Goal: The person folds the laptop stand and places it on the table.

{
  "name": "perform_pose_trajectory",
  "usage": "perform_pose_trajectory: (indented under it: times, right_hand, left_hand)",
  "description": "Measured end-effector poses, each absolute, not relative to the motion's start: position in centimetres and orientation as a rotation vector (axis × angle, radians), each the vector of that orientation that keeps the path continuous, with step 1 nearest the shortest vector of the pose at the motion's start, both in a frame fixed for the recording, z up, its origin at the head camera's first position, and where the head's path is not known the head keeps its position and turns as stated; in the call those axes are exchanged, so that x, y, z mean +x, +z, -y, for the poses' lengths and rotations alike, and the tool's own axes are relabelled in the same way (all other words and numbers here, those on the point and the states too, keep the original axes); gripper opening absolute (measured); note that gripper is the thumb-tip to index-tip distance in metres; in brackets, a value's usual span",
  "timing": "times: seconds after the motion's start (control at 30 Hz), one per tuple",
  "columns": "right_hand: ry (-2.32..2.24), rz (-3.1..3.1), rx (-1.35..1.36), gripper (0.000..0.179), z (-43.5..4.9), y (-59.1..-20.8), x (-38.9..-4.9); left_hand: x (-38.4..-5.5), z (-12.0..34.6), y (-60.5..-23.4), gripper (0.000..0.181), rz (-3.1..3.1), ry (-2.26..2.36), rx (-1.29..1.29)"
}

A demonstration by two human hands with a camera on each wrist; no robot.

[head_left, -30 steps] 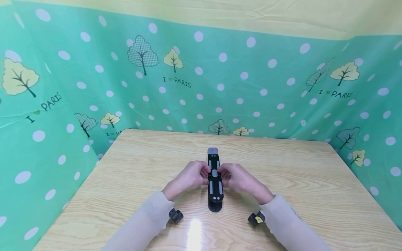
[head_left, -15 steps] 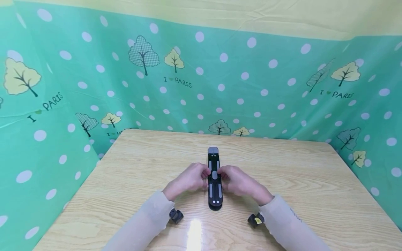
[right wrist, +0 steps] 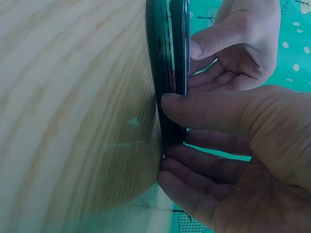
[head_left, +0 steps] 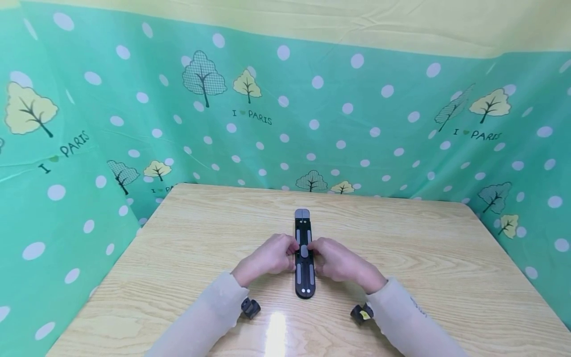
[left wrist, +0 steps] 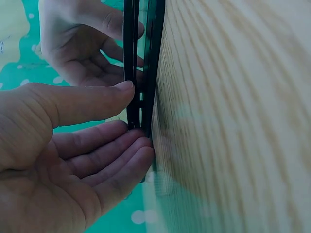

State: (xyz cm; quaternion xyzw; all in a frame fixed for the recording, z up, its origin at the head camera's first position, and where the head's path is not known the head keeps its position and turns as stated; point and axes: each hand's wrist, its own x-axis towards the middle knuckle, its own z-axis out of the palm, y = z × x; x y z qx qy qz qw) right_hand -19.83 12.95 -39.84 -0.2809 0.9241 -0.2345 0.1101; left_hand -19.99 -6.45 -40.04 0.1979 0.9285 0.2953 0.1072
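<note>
A folded laptop stand (head_left: 305,272), black with grey pads, lies lengthwise on the wooden table in the head view. My left hand (head_left: 275,254) holds its left side near the middle, and my right hand (head_left: 336,258) holds the right side opposite. In the left wrist view, the left thumb presses the edge of the upper bar of the stand (left wrist: 130,48) while the fingertips reach its lower side by the tabletop. The right wrist view shows the right thumb against the stand (right wrist: 167,58), with the other fingers curled at its end. A narrow slit shows between its stacked bars.
The wooden table (head_left: 214,213) reaches out on all sides of the stand. Behind it and at both sides hangs a green dotted curtain (head_left: 267,144) printed with trees. Small black devices (head_left: 251,308) sit at both wrists under the sleeves.
The stand's upper bar has swung down at the near end, covering the lower bar that stuck out before. Both hands have followed it slightly down and toward the body, keeping their hold.
</note>
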Motion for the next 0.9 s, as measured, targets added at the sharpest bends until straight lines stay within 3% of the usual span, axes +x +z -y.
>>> perform_pose_trajectory:
  times: [0.9]
  right_hand:
    - [-0.622, -2.715, -0.893, 0.055, -13.01, -39.55, -20.22]
  left_hand:
    - [-20.26, 6.97, -39.91, 0.046, -2.763, 0.805, 0.646]
